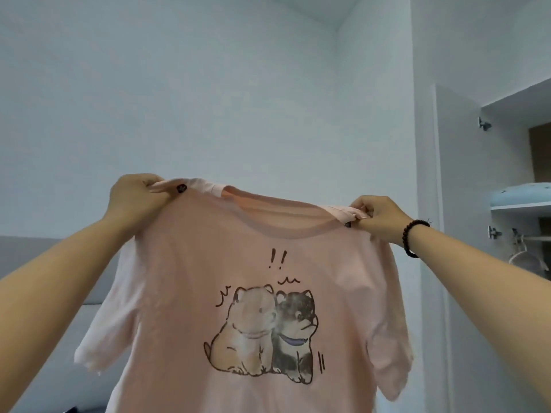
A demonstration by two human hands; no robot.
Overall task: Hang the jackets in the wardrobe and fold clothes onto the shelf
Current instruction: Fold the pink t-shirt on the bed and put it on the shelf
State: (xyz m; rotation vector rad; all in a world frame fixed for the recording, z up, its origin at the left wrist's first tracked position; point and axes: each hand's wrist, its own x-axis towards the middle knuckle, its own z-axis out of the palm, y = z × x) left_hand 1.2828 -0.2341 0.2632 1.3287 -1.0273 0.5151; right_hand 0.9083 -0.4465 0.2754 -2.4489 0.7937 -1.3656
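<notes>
Head view shows a pink T-shirt point(253, 293) held up in the air in front of a pale wall point(208, 99), with its front side toward the camera. The left hand point(135, 196) pinches the left shoulder of the shirt; its fingers point(155, 181) are curled over the seam and the thumb with a dark painted nail presses the cloth from the front. The right hand point(380, 216) pinches the right shoulder in the same way, the fingers curled round a small fold of cloth. So both hands are closed on the shirt, one at each shoulder, and the collar hangs in a soft curve between them.

On the chest there is a print of two cartoon puppies point(264, 332), one light and one dark, sitting side by side and touching, with two exclamation marks above them. The short sleeves hang loose on both sides, and the lower edge of the shirt goes out of the picture at the bottom.

On the right wrist there is a dark bead bracelet point(413, 238). At the right edge stands an open white wardrobe point(465, 174). On its shelf point(520, 206) lies a light blue folded cloth point(521, 194). Under the shelf a white hanger point(524, 257) hangs from the rail point(536, 239).
</notes>
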